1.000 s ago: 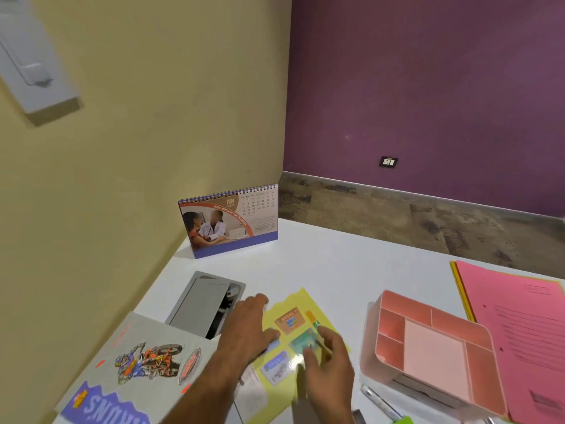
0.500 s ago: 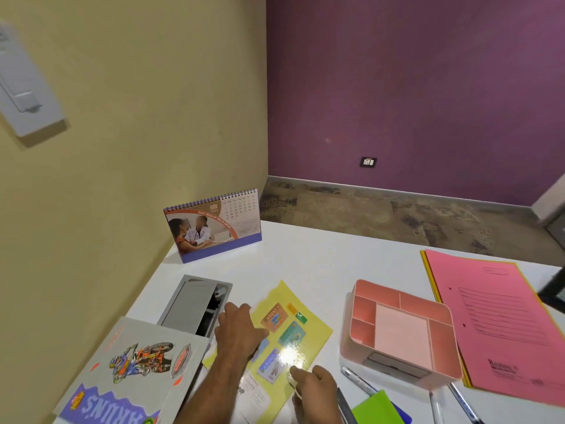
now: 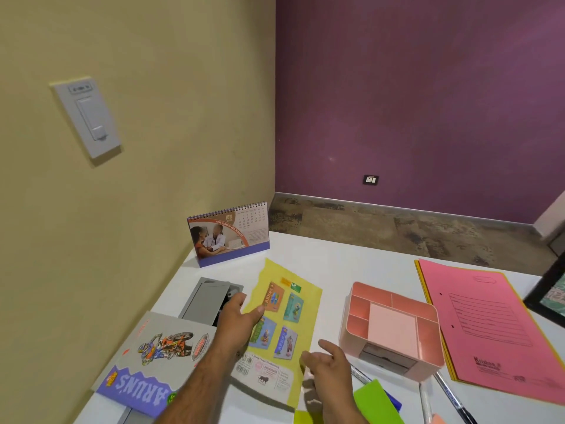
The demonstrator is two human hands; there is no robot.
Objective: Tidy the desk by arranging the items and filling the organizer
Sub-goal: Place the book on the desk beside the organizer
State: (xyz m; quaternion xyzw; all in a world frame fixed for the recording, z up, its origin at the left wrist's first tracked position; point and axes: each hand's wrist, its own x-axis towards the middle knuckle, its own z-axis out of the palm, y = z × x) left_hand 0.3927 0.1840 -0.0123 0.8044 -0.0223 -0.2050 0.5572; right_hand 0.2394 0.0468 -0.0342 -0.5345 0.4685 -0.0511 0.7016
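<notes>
A yellow notebook (image 3: 301,304) with small picture labels lies on the white desk (image 3: 333,258). My left hand (image 3: 237,321) grips its left edge, thumb on the cover. My right hand (image 3: 328,367) hovers at the notebook's lower right corner with fingers apart, holding nothing. The pink organizer (image 3: 394,327) with several empty compartments stands just right of the notebook. A grey notebook with a motorbike picture (image 3: 156,359) lies at the near left under my left forearm.
A desk calendar (image 3: 229,234) stands at the back left by the wall. A grey cable hatch (image 3: 209,299) sits left of the yellow notebook. Pink folder (image 3: 492,328) lies at right. Pens (image 3: 449,393) and green sticky notes (image 3: 377,403) lie near the front edge.
My right hand has let go of the yellow notebook's corner and opened. The notebook now lies straighter, further up the desk, with my left hand on its left edge.
</notes>
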